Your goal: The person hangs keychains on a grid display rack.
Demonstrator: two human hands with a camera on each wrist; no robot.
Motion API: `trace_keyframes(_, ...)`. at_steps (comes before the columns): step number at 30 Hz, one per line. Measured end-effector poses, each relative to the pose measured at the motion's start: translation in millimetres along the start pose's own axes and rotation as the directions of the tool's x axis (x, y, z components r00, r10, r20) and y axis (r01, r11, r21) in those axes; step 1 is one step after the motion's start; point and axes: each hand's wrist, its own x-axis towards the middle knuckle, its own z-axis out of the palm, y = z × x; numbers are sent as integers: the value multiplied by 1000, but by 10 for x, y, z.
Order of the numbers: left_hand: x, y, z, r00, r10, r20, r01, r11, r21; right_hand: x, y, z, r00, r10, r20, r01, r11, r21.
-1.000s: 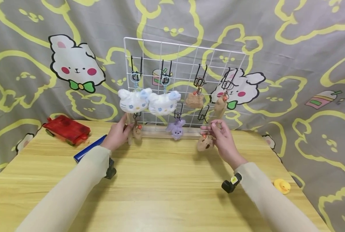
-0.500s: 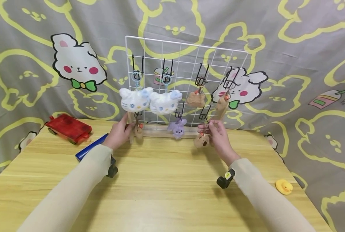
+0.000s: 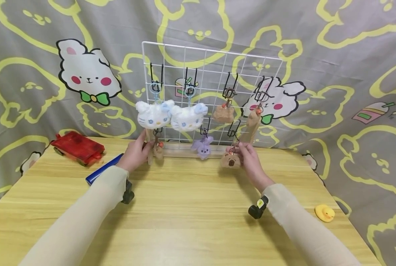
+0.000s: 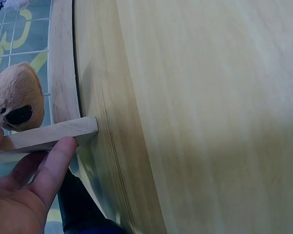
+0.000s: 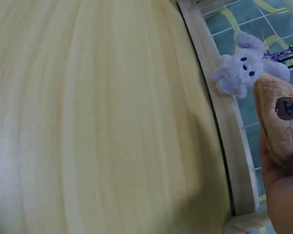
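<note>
A white wire grid rack (image 3: 198, 55) on a wooden stand (image 4: 63, 58) stands at the back of the table. My left hand (image 3: 136, 152) grips the stand's left wooden foot (image 4: 83, 127) between thumb and fingers. My right hand (image 3: 251, 162) holds a brown plush keychain (image 3: 230, 160) with a dark nose, just below the lower right hook (image 3: 234, 129). Whether its ring sits on that hook, I cannot tell. Nearby hangs a purple plush keychain (image 5: 244, 66). Two white cat plush keychains (image 3: 154, 115) and several brown ones (image 3: 224, 113) hang from the other hooks.
To the left lie a red toy cart (image 3: 78, 147) and a blue bar-shaped object (image 3: 104, 169), partly behind the left forearm. A yellow rubber duck (image 3: 324, 213) sits at the table's right edge. A patterned curtain (image 3: 125, 22) hangs behind the rack.
My right hand has shifted left and slightly down with the brown plush keychain, whose nose has turned toward the front. The left hand stays on the stand.
</note>
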Motion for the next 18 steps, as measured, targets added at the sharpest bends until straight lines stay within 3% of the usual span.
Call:
trace_keyframes(4,22,20,0,1000,6,5,-6,1000,10,-5,38,3,999,31,-21,-32,998,-49)
trace_keyframes(10,-1,9,-31,1000,8,-25,-7,999,53,-19,106,22,992,92,87,-97,994,54)
trace_keyframes(14,-14,-28,-30,999,11,-42,-8,998,60,-35,147,2,981,156,113,-167,981,94)
trace_keyframes(18,-43,-86,-50,1000,22,-15,-21,997,72,-55,193,-46,971,204,125,-215,973,86)
